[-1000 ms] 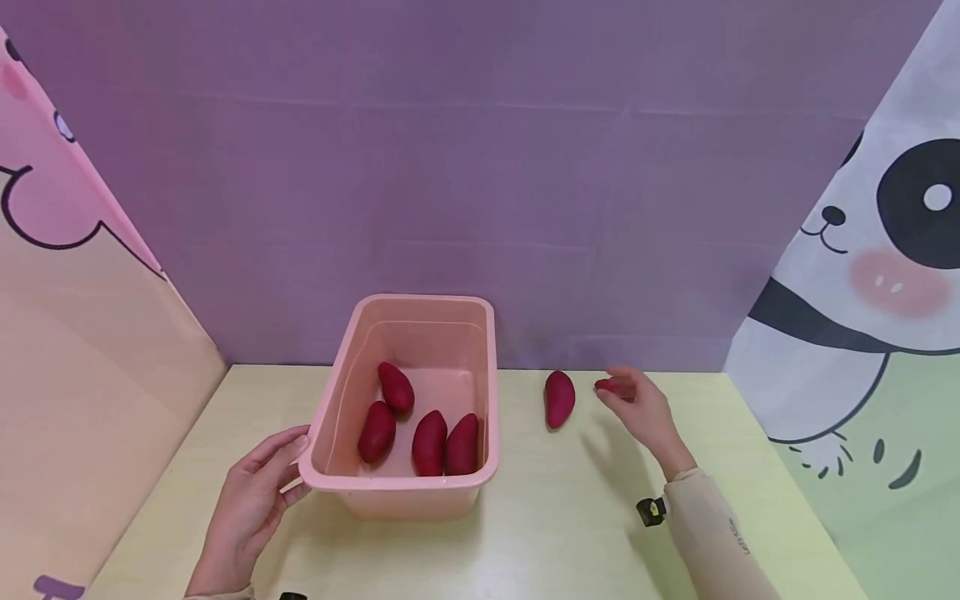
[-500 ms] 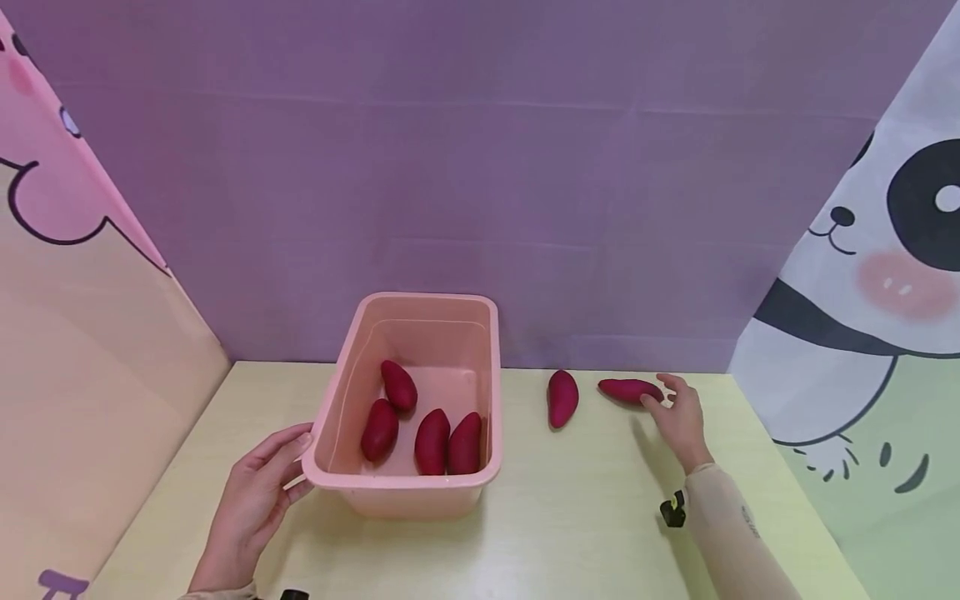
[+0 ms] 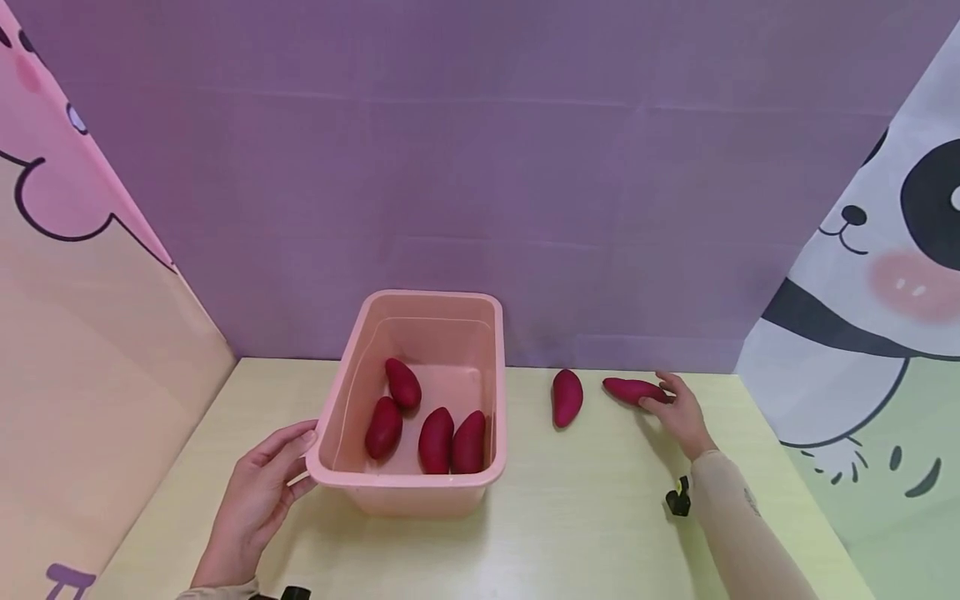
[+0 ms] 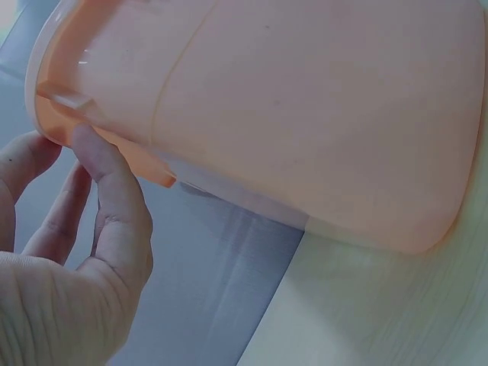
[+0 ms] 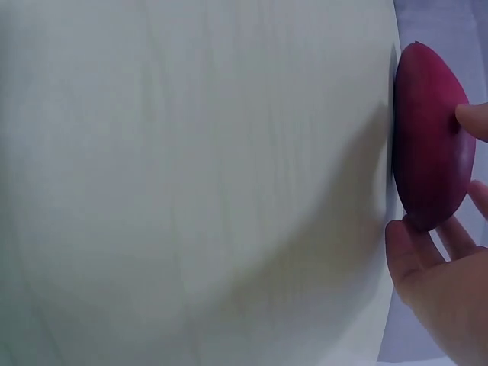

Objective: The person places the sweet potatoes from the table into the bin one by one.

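Note:
My left hand point(image 3: 258, 500) pinches the left rim of a pink plastic bin point(image 3: 405, 481) between thumb and fingers. In the left wrist view the thumb lies over the rim beside the bin's smooth side wall point(image 4: 305, 114). Several dark red sweet potatoes point(image 3: 384, 429) lie inside the bin. On the table to the right, my right hand point(image 3: 681, 417) has its thumb and fingers round the right end of another sweet potato point(image 3: 626, 391). The right wrist view shows this sweet potato point(image 5: 431, 145) between the fingertips, near the table's back edge.
One more sweet potato point(image 3: 567, 398) lies on the table between the bin and my right hand. The pale wooden table point(image 3: 555, 517) ends at a purple backdrop point(image 3: 450, 183). Cartoon-printed panels stand at the left and right, including a panda panel point(image 3: 862, 333).
My right hand has moved right from over the sweet potato to its right end, and its fingers have closed in there. The left hand stays on the bin's rim.

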Available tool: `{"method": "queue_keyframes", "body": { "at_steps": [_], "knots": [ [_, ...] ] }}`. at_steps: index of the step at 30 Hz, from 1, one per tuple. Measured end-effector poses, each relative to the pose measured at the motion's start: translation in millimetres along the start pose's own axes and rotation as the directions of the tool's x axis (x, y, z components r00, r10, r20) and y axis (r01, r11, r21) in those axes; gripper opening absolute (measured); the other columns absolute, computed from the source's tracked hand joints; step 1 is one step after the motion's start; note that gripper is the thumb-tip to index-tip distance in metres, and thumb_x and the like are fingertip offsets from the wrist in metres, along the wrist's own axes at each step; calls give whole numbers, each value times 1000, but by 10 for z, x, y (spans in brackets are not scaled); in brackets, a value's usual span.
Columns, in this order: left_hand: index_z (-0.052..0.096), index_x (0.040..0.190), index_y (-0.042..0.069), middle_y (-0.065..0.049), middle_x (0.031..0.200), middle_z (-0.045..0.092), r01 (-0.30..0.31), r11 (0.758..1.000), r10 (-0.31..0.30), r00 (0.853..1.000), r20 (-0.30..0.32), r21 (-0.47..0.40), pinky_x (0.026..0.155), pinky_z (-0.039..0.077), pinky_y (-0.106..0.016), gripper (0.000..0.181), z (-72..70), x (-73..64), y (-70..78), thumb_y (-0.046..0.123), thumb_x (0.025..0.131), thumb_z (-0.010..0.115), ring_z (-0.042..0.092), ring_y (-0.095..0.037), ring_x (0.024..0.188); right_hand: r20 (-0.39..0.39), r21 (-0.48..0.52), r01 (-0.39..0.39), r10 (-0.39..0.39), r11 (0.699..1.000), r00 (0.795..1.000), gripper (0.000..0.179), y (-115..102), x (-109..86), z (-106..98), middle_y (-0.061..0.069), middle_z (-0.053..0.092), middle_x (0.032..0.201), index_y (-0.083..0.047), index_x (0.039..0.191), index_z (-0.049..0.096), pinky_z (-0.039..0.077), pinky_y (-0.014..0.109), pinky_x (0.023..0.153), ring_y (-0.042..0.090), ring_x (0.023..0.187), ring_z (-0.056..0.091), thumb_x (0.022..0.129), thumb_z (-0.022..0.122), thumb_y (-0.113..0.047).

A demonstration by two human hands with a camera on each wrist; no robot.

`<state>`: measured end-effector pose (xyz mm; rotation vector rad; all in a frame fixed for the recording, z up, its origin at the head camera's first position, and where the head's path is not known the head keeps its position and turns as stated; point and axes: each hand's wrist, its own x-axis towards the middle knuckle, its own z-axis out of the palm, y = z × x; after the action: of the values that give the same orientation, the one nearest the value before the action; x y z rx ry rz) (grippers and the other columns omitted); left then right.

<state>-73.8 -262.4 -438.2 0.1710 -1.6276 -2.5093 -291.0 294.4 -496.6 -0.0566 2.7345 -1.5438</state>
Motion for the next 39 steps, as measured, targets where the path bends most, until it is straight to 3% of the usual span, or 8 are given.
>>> {"method": "queue_keyframes", "body": {
  "at_steps": [5,13,23,32,39],
  "knots": [
    [78,108,14,1,104,72,0,1000,0,1000,-1,1,73,60,-30,23,2,0,5,3,101,59,71,-13,86,28,-16,4,-3,1000,1000,65,15,-8,18,34,46,141,5,148,37,42,46,103,45,125,49,94,69,-10],
    [78,107,14,1,104,71,0,1000,0,1000,-8,3,73,60,-30,22,-3,-14,-3,4,101,59,71,-13,85,68,-19,-3,4,1000,998,62,13,-83,26,33,47,140,6,144,41,46,23,89,43,121,52,92,70,-8],
    [78,108,14,1,104,71,-8,1000,8,1000,-3,6,72,60,-29,23,-1,-5,-14,3,101,59,71,-13,85,60,19,3,-4,1000,998,61,10,-121,65,31,48,139,5,144,42,45,18,87,42,119,54,93,72,-11],
    [78,106,16,1,104,72,-1,1000,1,1000,-6,3,72,60,-29,23,3,-16,1,4,101,59,71,-13,84,16,13,142,-143,990,990,56,-360,-136,156,26,59,126,3,138,50,53,20,75,38,108,60,90,75,-13],
    [78,107,15,1,104,72,-1,1000,1,1000,-7,-1,72,60,-28,23,11,-10,1,4,101,59,71,-13,85,34,-8,192,-192,981,981,59,-739,-192,199,22,59,127,0,140,50,54,26,79,37,111,59,91,77,-19]
  ]
}}
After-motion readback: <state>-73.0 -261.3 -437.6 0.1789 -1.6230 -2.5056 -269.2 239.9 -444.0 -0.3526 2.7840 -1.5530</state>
